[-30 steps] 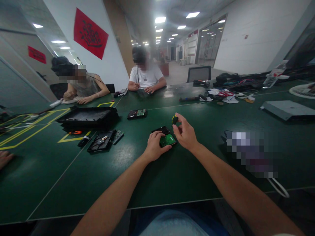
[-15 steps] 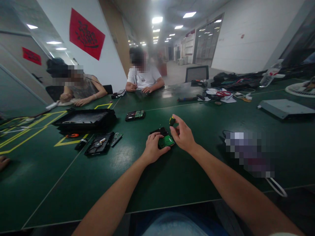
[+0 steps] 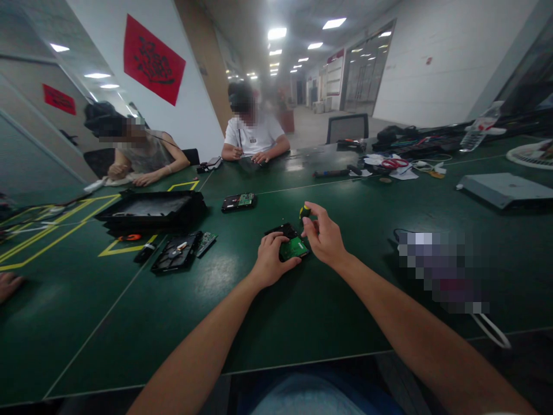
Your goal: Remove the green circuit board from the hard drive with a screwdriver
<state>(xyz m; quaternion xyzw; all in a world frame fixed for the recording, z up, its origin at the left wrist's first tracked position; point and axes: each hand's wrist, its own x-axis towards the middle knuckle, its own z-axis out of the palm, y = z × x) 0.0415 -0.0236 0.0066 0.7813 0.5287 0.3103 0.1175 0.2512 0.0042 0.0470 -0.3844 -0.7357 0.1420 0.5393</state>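
Near edge of the green table (image 3: 302, 311): both forearms reach in from it toward the middle. Left hand (image 3: 270, 262) is curled over the near-left corner of a hard drive (image 3: 292, 248), fingers clamped on its edge and pressing it flat to the surface. The drive lies board-up: green circuit board on top, black metal body under it. Right hand (image 3: 326, 236) pinches the yellow-and-black handle of a small screwdriver (image 3: 305, 211) between thumb and fingertips, held upright over the drive's far-right corner; the tip is hidden, so contact with a screw cannot be confirmed. Judgement: the drive is dense and rigid and unlikely to flex; the exposed board is the fragile face, so grip belongs on the bare metal side edges, not on the board. The matte mat probably gives fair friction. Left of centre: an opened drive (image 3: 175, 253) with a loose board beside it, then a black rectangular tray (image 3: 151, 207). Farther in, another drive (image 3: 239, 201). Toward the right edge, a flat grey box (image 3: 501, 189). At the far edge, two seated people (image 3: 254, 135) rest their hands on the table.
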